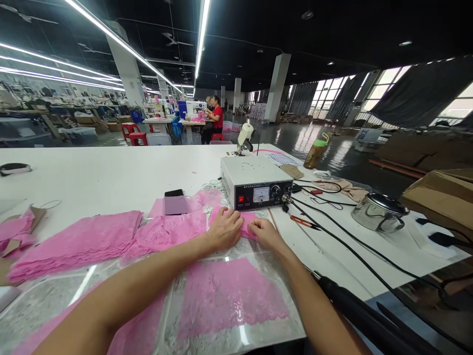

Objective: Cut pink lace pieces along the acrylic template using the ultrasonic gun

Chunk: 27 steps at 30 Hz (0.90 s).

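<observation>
Beside the machine box, my left hand (225,229) rests on a small pink fabric piece (248,222), its fingers bent and pressed down on the cloth. My right hand (266,233) pinches that piece at its right edge between thumb and fingers. Just left of them lies crumpled pink lace (166,234), and farther left a layered stack of pink lace (81,241). Nearer to me, a pink lace panel (232,296) shows flat under or on a clear, shiny sheet. My fingertips partly hide the cloth they hold.
A white machine box (258,180) with a dial stands right behind my hands. Orange thread snips (305,222), black cables and a lidded glass pot (380,212) are at right. A black handheld tool (354,305) lies near my right forearm. A phone (174,202) lies behind the lace.
</observation>
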Available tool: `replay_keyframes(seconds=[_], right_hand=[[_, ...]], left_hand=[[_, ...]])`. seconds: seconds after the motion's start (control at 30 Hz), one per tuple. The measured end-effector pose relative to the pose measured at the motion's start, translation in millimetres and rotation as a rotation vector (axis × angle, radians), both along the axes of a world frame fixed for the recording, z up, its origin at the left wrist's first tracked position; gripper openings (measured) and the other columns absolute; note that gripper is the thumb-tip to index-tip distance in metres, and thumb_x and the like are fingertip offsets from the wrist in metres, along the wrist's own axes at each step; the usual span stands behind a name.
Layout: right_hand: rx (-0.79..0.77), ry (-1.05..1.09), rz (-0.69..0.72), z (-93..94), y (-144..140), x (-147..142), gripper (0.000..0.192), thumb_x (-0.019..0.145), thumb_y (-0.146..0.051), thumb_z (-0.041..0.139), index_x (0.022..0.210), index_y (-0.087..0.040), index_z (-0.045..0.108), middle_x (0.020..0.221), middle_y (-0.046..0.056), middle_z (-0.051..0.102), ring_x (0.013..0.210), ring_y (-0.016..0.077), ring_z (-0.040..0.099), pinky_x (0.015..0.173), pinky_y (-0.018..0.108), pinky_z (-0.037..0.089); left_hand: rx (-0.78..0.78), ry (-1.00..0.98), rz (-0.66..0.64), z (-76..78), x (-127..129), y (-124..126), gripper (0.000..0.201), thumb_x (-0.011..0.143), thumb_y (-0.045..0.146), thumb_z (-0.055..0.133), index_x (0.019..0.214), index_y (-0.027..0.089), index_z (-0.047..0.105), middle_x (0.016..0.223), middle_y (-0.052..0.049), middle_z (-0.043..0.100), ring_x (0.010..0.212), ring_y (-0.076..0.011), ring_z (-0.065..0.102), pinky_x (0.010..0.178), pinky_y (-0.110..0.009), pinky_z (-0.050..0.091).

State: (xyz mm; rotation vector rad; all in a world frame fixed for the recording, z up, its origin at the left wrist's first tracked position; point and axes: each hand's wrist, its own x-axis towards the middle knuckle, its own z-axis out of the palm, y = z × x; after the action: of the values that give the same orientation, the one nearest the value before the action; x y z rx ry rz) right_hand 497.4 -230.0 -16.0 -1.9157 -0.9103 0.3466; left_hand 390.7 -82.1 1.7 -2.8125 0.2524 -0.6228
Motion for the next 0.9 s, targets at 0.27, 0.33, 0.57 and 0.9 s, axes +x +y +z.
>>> replay_keyframes(seconds=[0.27, 0.33, 0.57, 0.9], right_hand=[[-0.031, -0.146, -0.031, 5.8, -0.3, -5.8, 0.031, 0.083, -0.042, 0.053, 0.063, -0.019, 0.052, 0.057, -0.004, 0.049, 0.055, 0.0115, 0.046, 0.055, 0.025, 0.036], [-0.034, -0.236, -0.068, 7.8, -1.5, -12.4, 0.023, 0.074, -0.041, 0.063, 0.076, -0.019, 0.059, 0.072, 0.0, 0.058, 0.066, 0.0144, 0.053, 0.06, 0.026, 0.039], [-0.074, -0.501, -0.217, 8.3, -8.2, -19.1, 0.018, 0.073, -0.012, 0.051, 0.083, -0.02, 0.064, 0.085, 0.006, 0.063, 0.077, 0.0191, 0.056, 0.068, 0.03, 0.041], [0.045, -0.683, 0.147, 8.4, -71.5, -67.2, 0.018, 0.083, -0.013, 0.053, 0.093, -0.021, 0.066, 0.09, 0.005, 0.07, 0.087, 0.0198, 0.063, 0.08, 0.034, 0.051]], left_hand=[[0.015, -0.038, 0.103, -1.5, -5.1, 18.0, 0.025, 0.095, 0.033, 0.059, 0.111, 0.014, 0.061, 0.11, -0.007, 0.063, 0.097, -0.0196, 0.063, 0.087, -0.041, 0.053], [0.017, -0.033, 0.101, 1.5, -5.1, 18.4, 0.026, 0.095, 0.033, 0.059, 0.112, 0.014, 0.061, 0.111, -0.007, 0.063, 0.097, -0.0195, 0.063, 0.087, -0.041, 0.054], [0.021, -0.022, 0.088, 16.8, -4.0, 17.9, 0.025, 0.095, 0.034, 0.059, 0.11, 0.014, 0.061, 0.109, -0.007, 0.064, 0.096, -0.019, 0.063, 0.086, -0.041, 0.054], [-0.021, 0.072, -0.136, 25.6, -103.0, 15.1, 0.026, 0.097, 0.01, 0.039, 0.088, 0.016, 0.062, 0.076, -0.003, 0.065, 0.079, -0.0163, 0.055, 0.106, -0.041, 0.036]])
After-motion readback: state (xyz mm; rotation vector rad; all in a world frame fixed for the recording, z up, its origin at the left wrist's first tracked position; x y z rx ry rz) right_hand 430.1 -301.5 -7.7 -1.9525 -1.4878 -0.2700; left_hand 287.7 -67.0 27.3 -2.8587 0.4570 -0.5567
